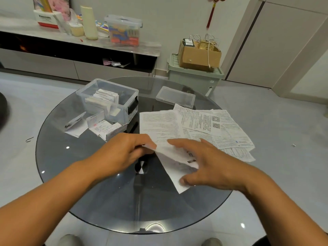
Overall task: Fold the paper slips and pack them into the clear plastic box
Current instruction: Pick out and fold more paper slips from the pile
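Note:
A white paper slip lies tilted on the round glass table in front of me. My left hand pinches its upper left corner. My right hand rests over its right side, with the thumb on its lower edge. Several unfolded printed slips are spread behind my hands at the right. The clear plastic box stands open at the back left, with folded slips inside. Its clear lid lies flat to its right.
A few folded slips and cards lie in front of the box. Beyond the table stand a low cabinet with containers on top and a green bin carrying a cardboard box. The table's near edge is close to my feet.

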`<state>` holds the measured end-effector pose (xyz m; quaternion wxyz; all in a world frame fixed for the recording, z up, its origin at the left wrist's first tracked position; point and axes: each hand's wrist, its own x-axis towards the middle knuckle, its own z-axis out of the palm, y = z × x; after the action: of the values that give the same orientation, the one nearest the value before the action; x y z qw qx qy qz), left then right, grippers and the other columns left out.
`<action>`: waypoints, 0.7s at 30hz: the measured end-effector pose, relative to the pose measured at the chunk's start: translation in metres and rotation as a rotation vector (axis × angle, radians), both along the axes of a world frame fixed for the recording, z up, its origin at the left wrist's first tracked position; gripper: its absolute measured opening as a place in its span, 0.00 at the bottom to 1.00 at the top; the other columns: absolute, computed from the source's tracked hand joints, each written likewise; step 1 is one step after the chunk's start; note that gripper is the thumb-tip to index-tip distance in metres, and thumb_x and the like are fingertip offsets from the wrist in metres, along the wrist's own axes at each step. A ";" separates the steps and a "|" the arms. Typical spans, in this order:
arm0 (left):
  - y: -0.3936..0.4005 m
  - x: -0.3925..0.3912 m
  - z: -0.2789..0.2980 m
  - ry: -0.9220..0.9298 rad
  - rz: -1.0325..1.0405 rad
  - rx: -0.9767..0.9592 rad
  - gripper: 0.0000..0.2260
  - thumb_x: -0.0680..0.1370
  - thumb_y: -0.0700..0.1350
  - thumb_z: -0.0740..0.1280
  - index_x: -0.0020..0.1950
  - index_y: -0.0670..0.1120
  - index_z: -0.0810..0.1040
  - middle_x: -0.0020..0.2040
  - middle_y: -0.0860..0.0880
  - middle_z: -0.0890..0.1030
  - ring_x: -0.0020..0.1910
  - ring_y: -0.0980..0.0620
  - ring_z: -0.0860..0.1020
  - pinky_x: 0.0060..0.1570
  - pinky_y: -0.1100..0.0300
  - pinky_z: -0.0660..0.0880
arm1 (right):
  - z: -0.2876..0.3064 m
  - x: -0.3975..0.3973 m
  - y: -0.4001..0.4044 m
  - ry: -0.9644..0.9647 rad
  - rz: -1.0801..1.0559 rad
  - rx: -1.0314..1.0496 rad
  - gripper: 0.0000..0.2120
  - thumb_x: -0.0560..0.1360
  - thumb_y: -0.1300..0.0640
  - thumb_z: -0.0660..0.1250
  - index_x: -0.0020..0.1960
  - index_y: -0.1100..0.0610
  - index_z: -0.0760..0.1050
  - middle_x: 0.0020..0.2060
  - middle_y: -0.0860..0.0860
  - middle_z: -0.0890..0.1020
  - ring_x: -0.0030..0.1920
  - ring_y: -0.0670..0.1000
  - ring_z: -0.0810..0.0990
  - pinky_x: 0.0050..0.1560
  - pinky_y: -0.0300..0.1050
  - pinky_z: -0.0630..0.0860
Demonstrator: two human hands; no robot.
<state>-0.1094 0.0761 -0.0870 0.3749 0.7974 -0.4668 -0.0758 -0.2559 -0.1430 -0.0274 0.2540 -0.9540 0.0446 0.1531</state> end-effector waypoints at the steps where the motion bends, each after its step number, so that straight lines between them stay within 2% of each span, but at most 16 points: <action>1: 0.003 -0.001 0.004 0.047 -0.023 0.017 0.12 0.81 0.42 0.69 0.54 0.60 0.83 0.52 0.69 0.82 0.53 0.67 0.80 0.51 0.70 0.75 | -0.002 -0.002 -0.010 0.024 -0.014 0.010 0.42 0.71 0.48 0.78 0.75 0.28 0.58 0.63 0.25 0.64 0.67 0.38 0.63 0.73 0.43 0.63; 3: 0.008 -0.003 0.007 0.102 -0.060 0.063 0.13 0.81 0.40 0.67 0.55 0.58 0.83 0.52 0.63 0.84 0.53 0.59 0.82 0.51 0.62 0.77 | -0.006 -0.003 -0.025 0.037 -0.024 0.019 0.38 0.71 0.48 0.79 0.73 0.27 0.63 0.59 0.19 0.63 0.62 0.32 0.66 0.63 0.36 0.65; 5: 0.010 -0.005 0.008 0.153 -0.085 0.091 0.09 0.82 0.43 0.67 0.56 0.56 0.83 0.51 0.57 0.84 0.52 0.54 0.82 0.52 0.55 0.78 | -0.011 -0.001 -0.032 -0.012 -0.065 0.037 0.31 0.71 0.47 0.79 0.68 0.29 0.70 0.59 0.21 0.68 0.59 0.29 0.70 0.60 0.34 0.68; 7: 0.010 -0.007 0.007 0.238 -0.084 0.092 0.06 0.79 0.49 0.71 0.56 0.54 0.82 0.53 0.55 0.84 0.53 0.54 0.82 0.54 0.54 0.78 | -0.018 0.002 -0.032 -0.073 -0.129 0.056 0.25 0.71 0.46 0.79 0.64 0.33 0.76 0.59 0.29 0.74 0.57 0.35 0.74 0.59 0.37 0.73; 8: 0.009 -0.006 0.004 0.254 -0.070 0.098 0.09 0.77 0.50 0.74 0.56 0.55 0.81 0.54 0.56 0.84 0.55 0.56 0.81 0.55 0.58 0.78 | -0.022 0.004 -0.030 -0.095 -0.144 0.067 0.23 0.71 0.47 0.79 0.62 0.35 0.78 0.58 0.32 0.76 0.55 0.38 0.76 0.58 0.39 0.75; 10: 0.007 -0.005 -0.003 0.209 -0.017 0.120 0.14 0.75 0.46 0.77 0.57 0.59 0.80 0.56 0.60 0.82 0.57 0.60 0.79 0.56 0.63 0.76 | -0.028 0.007 -0.024 -0.144 -0.160 0.098 0.17 0.72 0.49 0.78 0.60 0.39 0.81 0.55 0.34 0.77 0.50 0.40 0.77 0.51 0.38 0.77; 12: 0.005 -0.001 -0.009 0.266 0.079 0.078 0.16 0.76 0.38 0.72 0.55 0.60 0.82 0.53 0.59 0.82 0.54 0.58 0.81 0.58 0.55 0.79 | -0.035 0.011 -0.018 -0.208 -0.230 0.135 0.12 0.74 0.51 0.76 0.57 0.41 0.83 0.49 0.37 0.80 0.45 0.41 0.78 0.44 0.36 0.74; 13: 0.004 0.000 -0.011 0.282 0.122 0.049 0.16 0.77 0.36 0.70 0.53 0.59 0.83 0.50 0.59 0.83 0.51 0.57 0.82 0.55 0.52 0.80 | -0.038 0.013 -0.015 -0.239 -0.288 0.164 0.11 0.74 0.51 0.75 0.55 0.42 0.84 0.47 0.39 0.81 0.43 0.42 0.79 0.43 0.36 0.74; 14: 0.001 -0.001 -0.011 0.273 0.145 0.014 0.16 0.77 0.36 0.71 0.51 0.59 0.83 0.49 0.60 0.84 0.49 0.59 0.83 0.53 0.55 0.80 | -0.042 0.015 -0.013 -0.263 -0.341 0.208 0.09 0.74 0.51 0.76 0.54 0.44 0.84 0.45 0.41 0.83 0.42 0.43 0.81 0.43 0.39 0.77; 16: -0.006 -0.007 -0.007 0.335 0.151 -0.059 0.15 0.77 0.39 0.73 0.54 0.61 0.81 0.51 0.65 0.84 0.52 0.64 0.82 0.54 0.63 0.78 | -0.049 0.020 -0.007 -0.293 -0.400 0.318 0.09 0.74 0.49 0.76 0.54 0.46 0.83 0.47 0.43 0.86 0.45 0.44 0.85 0.50 0.48 0.83; 17: -0.007 -0.010 -0.005 0.400 0.146 -0.097 0.16 0.77 0.40 0.73 0.56 0.61 0.80 0.54 0.67 0.84 0.54 0.65 0.82 0.57 0.64 0.77 | -0.051 0.022 -0.004 -0.302 -0.416 0.367 0.10 0.74 0.50 0.76 0.55 0.45 0.83 0.47 0.42 0.87 0.46 0.43 0.86 0.51 0.50 0.83; 19: -0.009 -0.012 -0.004 0.481 0.153 -0.133 0.20 0.76 0.39 0.74 0.61 0.60 0.77 0.57 0.65 0.83 0.57 0.63 0.82 0.60 0.59 0.78 | -0.052 0.025 -0.001 -0.313 -0.459 0.414 0.14 0.74 0.50 0.77 0.57 0.43 0.80 0.45 0.42 0.87 0.43 0.42 0.86 0.46 0.43 0.82; 21: -0.009 -0.010 -0.006 0.477 0.226 -0.136 0.27 0.74 0.39 0.77 0.67 0.58 0.72 0.58 0.61 0.83 0.55 0.61 0.82 0.59 0.54 0.80 | -0.053 0.027 0.002 -0.305 -0.513 0.364 0.20 0.73 0.49 0.78 0.61 0.41 0.74 0.40 0.46 0.85 0.40 0.43 0.85 0.39 0.38 0.77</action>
<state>-0.1192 0.0671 -0.0929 0.5332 0.7769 -0.2773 -0.1877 -0.2292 -0.1409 -0.0803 0.4539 -0.8627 0.2164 -0.0546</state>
